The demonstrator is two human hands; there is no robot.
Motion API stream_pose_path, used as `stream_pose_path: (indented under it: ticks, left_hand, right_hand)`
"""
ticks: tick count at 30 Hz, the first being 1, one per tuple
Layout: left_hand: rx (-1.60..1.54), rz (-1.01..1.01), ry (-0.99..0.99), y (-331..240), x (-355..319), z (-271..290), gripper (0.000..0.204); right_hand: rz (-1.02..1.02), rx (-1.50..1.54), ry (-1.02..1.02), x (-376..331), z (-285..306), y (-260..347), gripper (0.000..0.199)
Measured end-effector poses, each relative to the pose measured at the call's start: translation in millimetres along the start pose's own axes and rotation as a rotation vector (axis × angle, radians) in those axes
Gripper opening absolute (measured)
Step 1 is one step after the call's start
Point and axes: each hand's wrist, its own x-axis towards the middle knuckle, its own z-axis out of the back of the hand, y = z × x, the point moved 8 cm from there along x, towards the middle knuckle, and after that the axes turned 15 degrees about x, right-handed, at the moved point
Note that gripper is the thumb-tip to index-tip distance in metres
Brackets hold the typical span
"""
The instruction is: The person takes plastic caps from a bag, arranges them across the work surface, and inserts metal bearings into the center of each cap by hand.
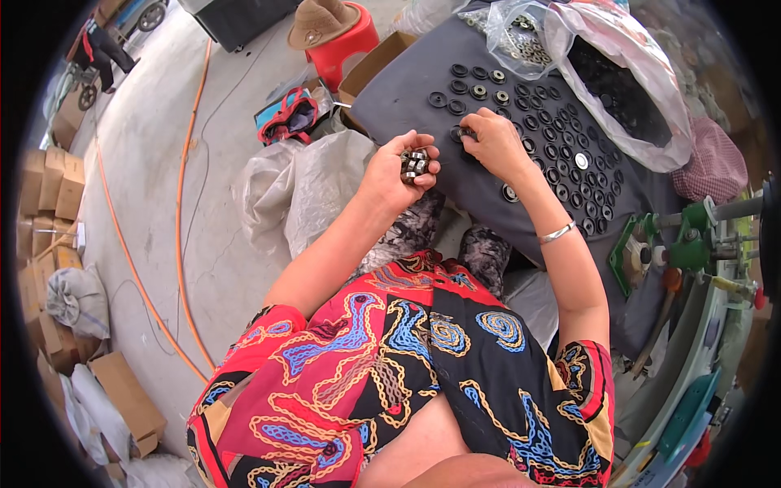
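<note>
A small heap of shiny metal bearings (pixel 414 165) rests in my left hand (pixel 389 172), its fingers curled around them. Over the grey cloth-covered surface (pixel 399 93), my right hand (pixel 495 145) reaches down with thumb and fingers pinched at a black ring (pixel 456 132); the fingertips partly hide it, and whether a bearing is also between them cannot be made out. Many more black rings (pixel 561 150) lie flat across the cloth, spread in loose rows. A few, such as the ring with a metallic centre (pixel 497 76), have a bearing-like piece inside.
A clear bag of metal parts (pixel 525 45) and a white sack with black pieces (pixel 651 77) border the cloth's far side. Green metal machinery (pixel 643 252) stands at right. A red bucket with a hat (pixel 346 49), plastic sacking (pixel 313 191) and orange hoses (pixel 189 154) lie leftward.
</note>
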Motion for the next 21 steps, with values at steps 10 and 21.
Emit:
stream_pose_path:
  ticks: [10, 21]
  left_hand:
    - [-0.039, -0.01, 0.09, -9.5, 9.9, 1.0, 0.025]
    - [0.098, -0.014, 0.143, 15.2, 15.9, -7.0, 0.041]
  right_hand:
    - [0.14, -0.117, 0.014, 27.6, -10.8, 3.7, 0.01]
    - [0.3, 0.207, 0.089, -19.5, -13.3, 101.2, 0.023]
